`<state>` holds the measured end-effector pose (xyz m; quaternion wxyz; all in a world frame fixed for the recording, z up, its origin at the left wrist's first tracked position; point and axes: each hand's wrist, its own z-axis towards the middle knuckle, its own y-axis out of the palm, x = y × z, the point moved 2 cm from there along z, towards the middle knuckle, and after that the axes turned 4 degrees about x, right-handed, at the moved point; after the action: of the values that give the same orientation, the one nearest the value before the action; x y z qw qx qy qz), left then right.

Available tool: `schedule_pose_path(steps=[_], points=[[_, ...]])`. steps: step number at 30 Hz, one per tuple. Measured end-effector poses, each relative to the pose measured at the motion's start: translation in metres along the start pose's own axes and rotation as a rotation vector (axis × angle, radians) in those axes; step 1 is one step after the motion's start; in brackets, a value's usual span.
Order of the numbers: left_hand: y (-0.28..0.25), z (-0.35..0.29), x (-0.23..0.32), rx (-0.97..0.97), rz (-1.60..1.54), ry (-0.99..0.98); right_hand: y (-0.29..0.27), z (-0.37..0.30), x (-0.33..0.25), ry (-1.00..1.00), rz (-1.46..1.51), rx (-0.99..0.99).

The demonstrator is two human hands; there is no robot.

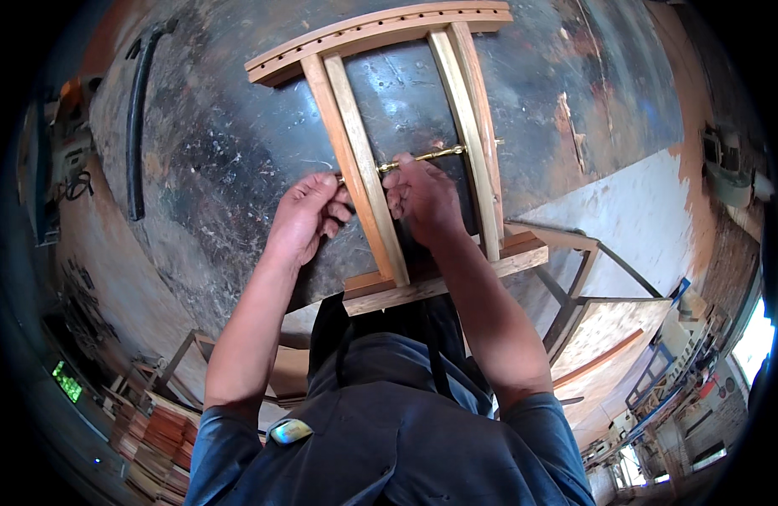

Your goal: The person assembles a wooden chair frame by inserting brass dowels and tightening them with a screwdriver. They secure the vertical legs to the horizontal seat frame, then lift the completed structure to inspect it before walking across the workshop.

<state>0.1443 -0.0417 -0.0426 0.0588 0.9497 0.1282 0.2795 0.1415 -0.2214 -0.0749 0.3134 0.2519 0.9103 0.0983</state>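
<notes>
A wooden frame (pixel 353 118) lies on the dark, worn worktop. Its long far rail (pixel 380 27) has a row of small holes, and pairs of slats run from it to the near rail (pixel 448 282). A thin brass-coloured rod (pixel 440 154) with turned knobs crosses between the slats, and a short end shows past the right pair. My left hand (pixel 305 215) is outside the left slats, thumb and finger pinched at the rod's left end. Inside the frame, my right hand (pixel 427 198) has curled fingers on the rod beside the left slats. Its lower fingers partly hide what they touch.
A long dark hammer-like tool (pixel 138 126) lies at the worktop's left. A splintered patch (pixel 568 131) marks the surface at the right. Wooden frames (pixel 575 261) stand below the bench to the right, and stacked boards (pixel 165 438) are at the lower left.
</notes>
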Motion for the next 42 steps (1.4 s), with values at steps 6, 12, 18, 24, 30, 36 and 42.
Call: schedule_pose_path(steps=[6, 12, 18, 24, 30, 36, 42], points=[[0.000, 0.009, -0.011, 0.081, 0.152, 0.187, 0.001, -0.001, 0.002, -0.017, 0.077, -0.035], [0.005, -0.004, 0.000, 0.074, 0.058, -0.052, -0.002, 0.003, 0.005, 0.008, 0.073, -0.067], [0.007, 0.003, -0.016, 0.177, 0.097, 0.227, 0.002, -0.001, 0.000, 0.011, 0.121, -0.038], [0.002, 0.000, -0.002, 0.039, 0.033, 0.023, 0.000, 0.001, 0.002, 0.018, 0.126, -0.041], [0.015, 0.000, -0.017, 0.246, 0.061, 0.251, 0.000, 0.002, 0.003, 0.057, 0.092, -0.038], [0.002, 0.000, -0.004, 0.051, 0.048, 0.017, -0.001, 0.002, 0.001, 0.050, 0.083, -0.036], [0.007, -0.001, -0.016, 0.146, 0.059, 0.212, 0.000, 0.002, 0.003, 0.047, 0.087, -0.054]])
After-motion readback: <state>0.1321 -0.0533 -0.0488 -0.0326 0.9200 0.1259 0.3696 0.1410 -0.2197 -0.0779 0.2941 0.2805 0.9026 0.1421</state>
